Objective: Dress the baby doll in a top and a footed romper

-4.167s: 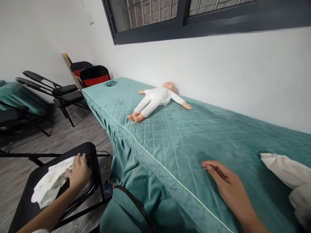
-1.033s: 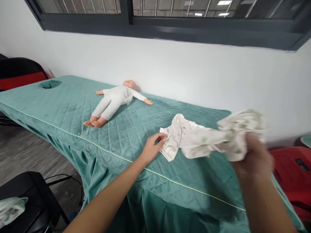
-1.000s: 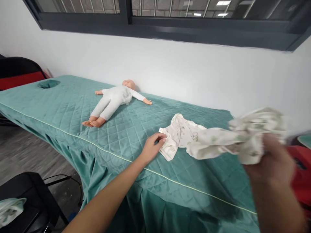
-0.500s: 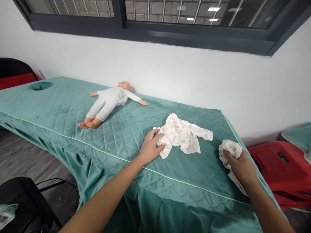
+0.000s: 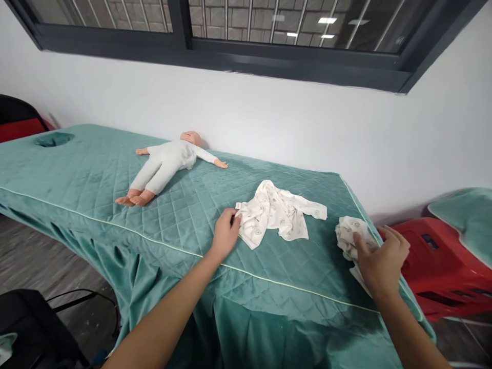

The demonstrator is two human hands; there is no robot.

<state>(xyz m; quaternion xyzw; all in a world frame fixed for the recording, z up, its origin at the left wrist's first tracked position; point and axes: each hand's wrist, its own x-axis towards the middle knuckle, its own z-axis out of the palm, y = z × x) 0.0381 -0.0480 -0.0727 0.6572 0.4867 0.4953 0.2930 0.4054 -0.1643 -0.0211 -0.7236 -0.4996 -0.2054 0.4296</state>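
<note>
A white printed baby shirt (image 5: 274, 207) lies loosely spread on the green quilted cover. At its left edge, my left hand (image 5: 226, 233) has thumb and fingers curled together, pinching the fabric. Toward the right end of the bed, a crumpled white printed cloth (image 5: 351, 237) rests in a bunch. My right hand (image 5: 384, 261) is open over its right side, thumb touching or just above it and fingers spread apart. A baby doll (image 5: 167, 164) in a white outfit lies on its back further left, away from both hands.
The bed (image 5: 96, 179) has a green cover and a face hole (image 5: 54, 139) at its left end. Red plastic stools (image 5: 442, 256) stand past the right end. A black chair (image 5: 34, 328) is at the lower left. A white wall and window (image 5: 215, 51) lie behind.
My right hand has loosened from the crumpled cloth and its fingers have spread. My left hand has drawn slightly left along the shirt, which lies a little flatter there. The view has shifted slightly.
</note>
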